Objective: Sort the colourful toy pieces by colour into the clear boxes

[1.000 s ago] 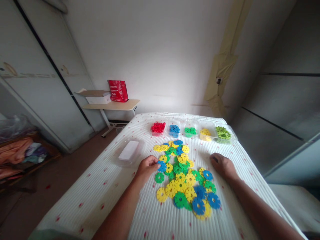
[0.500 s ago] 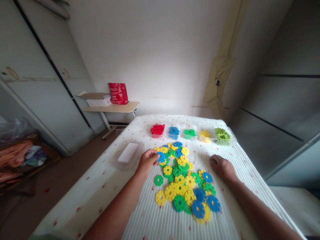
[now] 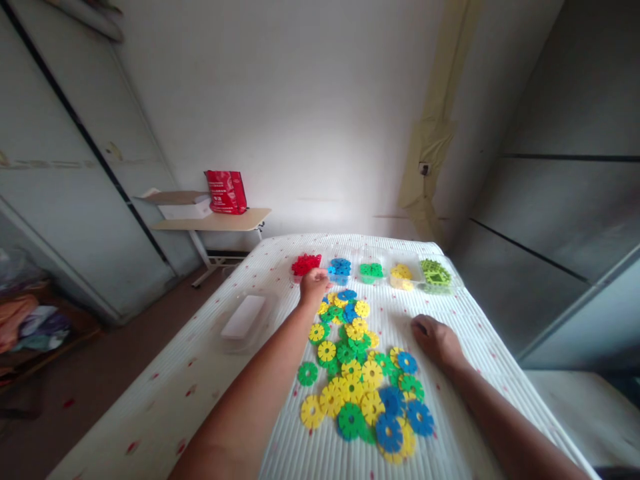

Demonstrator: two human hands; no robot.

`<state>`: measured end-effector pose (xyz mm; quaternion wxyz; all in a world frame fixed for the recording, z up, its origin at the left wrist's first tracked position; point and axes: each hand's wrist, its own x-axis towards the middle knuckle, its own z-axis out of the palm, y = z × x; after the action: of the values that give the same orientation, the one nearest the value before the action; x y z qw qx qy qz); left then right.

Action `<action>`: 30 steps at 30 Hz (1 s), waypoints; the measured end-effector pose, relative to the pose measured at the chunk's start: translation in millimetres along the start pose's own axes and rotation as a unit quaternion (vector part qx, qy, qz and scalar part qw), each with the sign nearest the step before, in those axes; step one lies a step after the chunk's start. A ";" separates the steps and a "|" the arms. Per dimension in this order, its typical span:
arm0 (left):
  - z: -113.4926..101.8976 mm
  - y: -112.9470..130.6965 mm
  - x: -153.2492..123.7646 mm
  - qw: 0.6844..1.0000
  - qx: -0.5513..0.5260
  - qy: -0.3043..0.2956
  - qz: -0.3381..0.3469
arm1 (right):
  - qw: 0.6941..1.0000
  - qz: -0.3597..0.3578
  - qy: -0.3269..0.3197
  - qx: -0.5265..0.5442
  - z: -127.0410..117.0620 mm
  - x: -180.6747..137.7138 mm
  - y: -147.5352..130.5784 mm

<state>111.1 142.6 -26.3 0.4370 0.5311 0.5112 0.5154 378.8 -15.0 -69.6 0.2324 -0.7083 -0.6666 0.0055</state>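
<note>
My left hand (image 3: 315,287) reaches to the front of the blue pieces' clear tub (image 3: 341,280), its fingers pinched on a blue notched disc (image 3: 331,271). Part of that disc is hidden by the fingers. My right hand (image 3: 440,340) rests on the tabletop with fingers curled, and nothing shows in it. Between my arms spreads a loose pile of flower-like notched discs: yellow discs (image 3: 352,388), green discs (image 3: 349,420) and blue discs (image 3: 389,432). One green disc (image 3: 307,374) lies apart at the pile's left.
Along the far side stand clear tubs with red pieces (image 3: 306,264), green pieces (image 3: 371,270), yellow pieces (image 3: 401,272) and lime pieces (image 3: 435,272). A clear lid or tray (image 3: 265,320) with a white card (image 3: 244,317) lies left. Behind is a side table (image 3: 240,221) with a red bag (image 3: 226,192).
My left hand has moved forward from the pile's far left edge to the blue tub, carrying the blue disc. My right hand stays resting on the table. The view has shifted slightly.
</note>
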 end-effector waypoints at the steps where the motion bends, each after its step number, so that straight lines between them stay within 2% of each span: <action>1: -7.3 -6.9 -8.4 1.000 0.025 0.000 0.011 | 1.000 0.001 0.001 -0.001 0.2 -0.2 0.3; 7: -58.6 -32.4 -61.1 0.984 0.148 -0.007 0.102 | 1.000 -0.004 0.001 -0.001 -1.4 4.8 -3.6; 10: -70.4 -47.1 -74.3 0.945 0.265 0.011 0.189 | 0.999 -0.034 -0.001 0.040 0.2 17.6 -14.0; 12: -72.0 -58.3 -75.8 0.917 0.334 0.025 0.218 | 0.995 -0.059 -0.008 0.077 5.0 29.4 -24.8; 15: -70.8 -70.1 -72.7 0.901 0.371 0.030 0.224 | 0.987 -0.086 -0.026 0.132 17.9 48.0 -44.5; 20: -71.4 -73.0 -70.5 0.898 0.376 0.032 0.226 | 0.975 -0.108 -0.079 0.175 39.9 72.2 -70.1; 24: -72.4 -73.4 -71.0 0.899 0.380 0.028 0.214 | 0.972 -0.100 -0.125 0.171 46.0 81.0 -74.3; 30: -72.6 -75.3 -68.8 0.899 0.378 0.022 0.222 | 0.978 -0.074 -0.115 0.156 43.4 78.7 -69.4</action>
<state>35.6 76.9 -101.5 0.0663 0.7446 0.5458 0.3785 308.4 73.7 -61.2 0.2614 -0.6068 -0.7302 0.1737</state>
